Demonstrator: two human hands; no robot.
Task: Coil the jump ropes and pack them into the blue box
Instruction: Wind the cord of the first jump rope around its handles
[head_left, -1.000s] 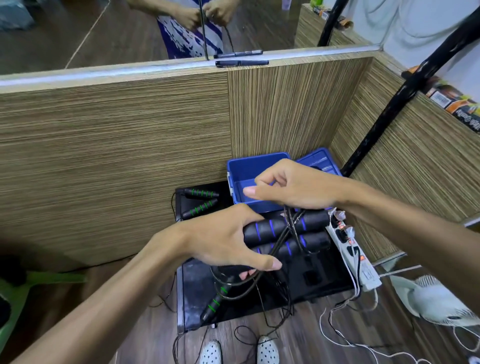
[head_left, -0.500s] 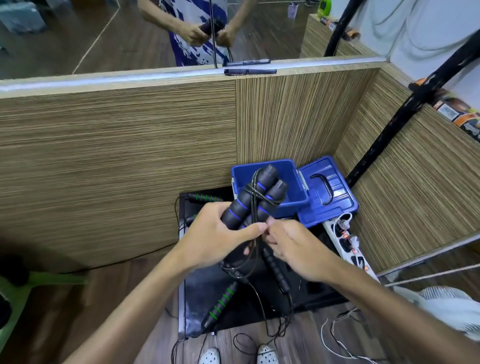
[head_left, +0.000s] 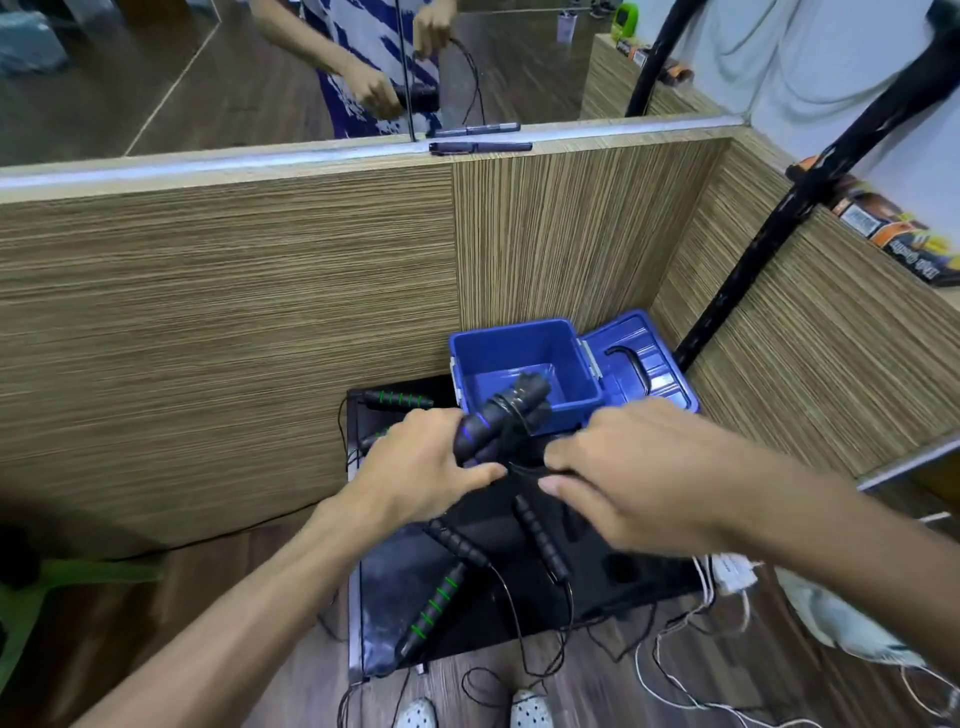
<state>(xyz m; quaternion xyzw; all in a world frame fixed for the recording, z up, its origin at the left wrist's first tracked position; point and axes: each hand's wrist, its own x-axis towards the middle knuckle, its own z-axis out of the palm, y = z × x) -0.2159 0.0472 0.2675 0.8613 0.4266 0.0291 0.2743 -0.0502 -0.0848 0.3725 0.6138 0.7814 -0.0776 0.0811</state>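
My left hand (head_left: 423, 470) grips the two black handles with blue rings of a jump rope (head_left: 501, 415), cord wound around them, tips pointing toward the open blue box (head_left: 582, 384). Just to the right, my right hand (head_left: 631, 467) pinches that rope's black cord. The box stands on a low black table (head_left: 613, 566) by the wooden wall, its lid (head_left: 636, 364) folded open to the right. Green-ringed handles lie at the table's back left (head_left: 397, 399) and front (head_left: 431, 608). Two plain black handles (head_left: 540, 540) lie under my hands.
Wooden partition walls (head_left: 234, 322) close the corner behind and to the right. A black pole (head_left: 748, 260) leans at the right. Loose black cords (head_left: 540, 649) and white cables (head_left: 691, 654) trail over the floor in front. A white power strip (head_left: 732, 569) peeks out by my right forearm.
My left hand has tilted the blue-ringed handles lower and closer to the box. My right hand has shifted up and right along the cord. The camera has come closer.
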